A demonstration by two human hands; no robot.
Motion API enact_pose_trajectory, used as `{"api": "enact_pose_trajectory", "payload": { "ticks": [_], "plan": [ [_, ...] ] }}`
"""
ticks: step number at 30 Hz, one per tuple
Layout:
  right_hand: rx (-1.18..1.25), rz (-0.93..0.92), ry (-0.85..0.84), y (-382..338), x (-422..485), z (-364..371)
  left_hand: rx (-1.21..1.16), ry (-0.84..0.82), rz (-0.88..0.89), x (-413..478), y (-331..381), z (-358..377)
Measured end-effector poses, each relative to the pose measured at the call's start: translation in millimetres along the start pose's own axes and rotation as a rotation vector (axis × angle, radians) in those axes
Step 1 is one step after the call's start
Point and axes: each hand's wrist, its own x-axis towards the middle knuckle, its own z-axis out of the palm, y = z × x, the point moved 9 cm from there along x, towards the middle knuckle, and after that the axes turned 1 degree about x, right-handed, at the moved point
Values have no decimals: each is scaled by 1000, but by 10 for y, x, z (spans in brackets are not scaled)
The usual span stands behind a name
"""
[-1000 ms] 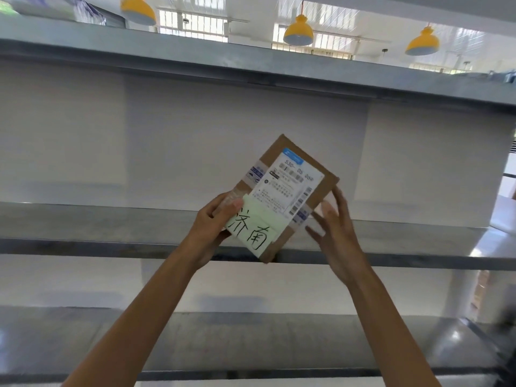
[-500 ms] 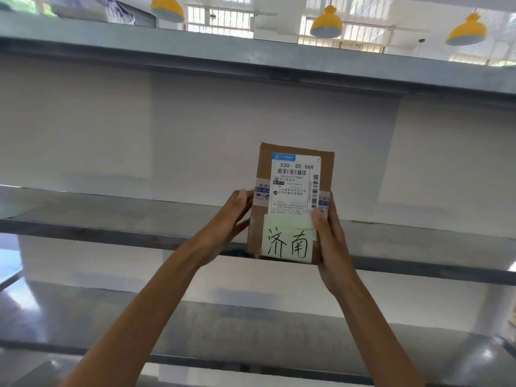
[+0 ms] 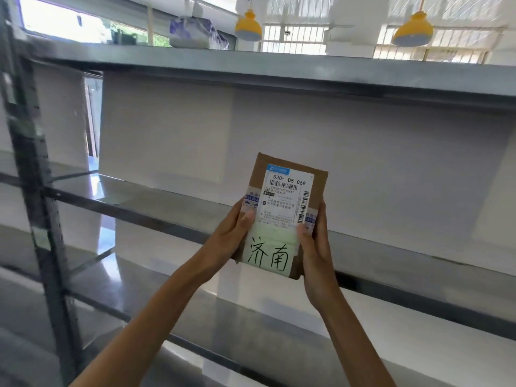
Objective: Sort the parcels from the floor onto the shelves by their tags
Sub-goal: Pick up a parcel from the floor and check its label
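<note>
Head view: one parcel [image 3: 283,210], small stiff cardboard, likely light; held upright in air before middle shelf [image 3: 139,202]; left hand [image 3: 233,233] and right hand [image 3: 314,241] closed on lower side edges, thumbs on front; one handwritten tag [image 3: 269,254] between thumbs, one printed label [image 3: 287,198] above; best held by side edges.

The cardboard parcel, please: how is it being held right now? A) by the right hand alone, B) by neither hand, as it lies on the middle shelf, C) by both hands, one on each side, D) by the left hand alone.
C: the left hand and the right hand each grip one side of the parcel, in front of the shelf.
</note>
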Motion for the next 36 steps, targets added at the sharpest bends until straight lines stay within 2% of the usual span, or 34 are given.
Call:
{"api": "enact_pose_trajectory", "payload": {
  "ticks": [5,20,36],
  "plan": [
    [-6,-11,-88,188,136,673,-34,49,-3,-139,-93,-644],
    [14,2,-87,815,537,2575,-7,64,-76,-324,-627,-2703],
    [-4,37,-99,1367,960,3429,-26,80,-82,-163,-1075,-3690]
  ]
}}
